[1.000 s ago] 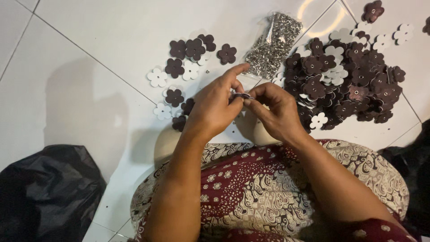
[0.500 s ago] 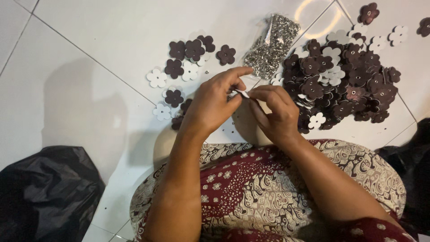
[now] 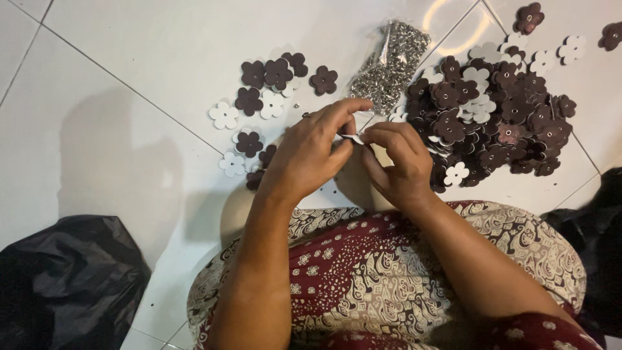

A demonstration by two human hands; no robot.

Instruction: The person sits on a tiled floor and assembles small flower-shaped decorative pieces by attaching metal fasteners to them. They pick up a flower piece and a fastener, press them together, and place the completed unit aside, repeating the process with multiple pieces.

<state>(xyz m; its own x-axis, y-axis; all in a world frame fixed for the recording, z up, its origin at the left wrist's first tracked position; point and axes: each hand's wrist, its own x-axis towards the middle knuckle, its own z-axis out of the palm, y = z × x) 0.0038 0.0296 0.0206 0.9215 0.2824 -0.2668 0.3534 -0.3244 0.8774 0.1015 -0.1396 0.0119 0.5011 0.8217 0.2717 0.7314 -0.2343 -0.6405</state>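
My left hand (image 3: 311,152) and my right hand (image 3: 396,162) meet above the white tiled floor and pinch one small white flower-shaped piece (image 3: 355,138) between their fingertips. Most of that piece is hidden by my fingers. Just beyond my hands lies a clear plastic bag of small silver metal studs (image 3: 391,65). A large heap of dark brown and white flower cutouts (image 3: 499,116) lies to the right of my right hand. A smaller scatter of flower cutouts (image 3: 265,91) lies beyond and left of my left hand.
A black plastic bag (image 3: 65,279) sits at the lower left. Another dark bag (image 3: 599,246) shows at the right edge. My lap, in red and cream patterned cloth (image 3: 376,272), fills the bottom. A few loose flowers (image 3: 528,17) lie at the top right.
Both hands stay together on the small piece; my fingers have shifted slightly on it. The view has drifted a little, nothing else moved.
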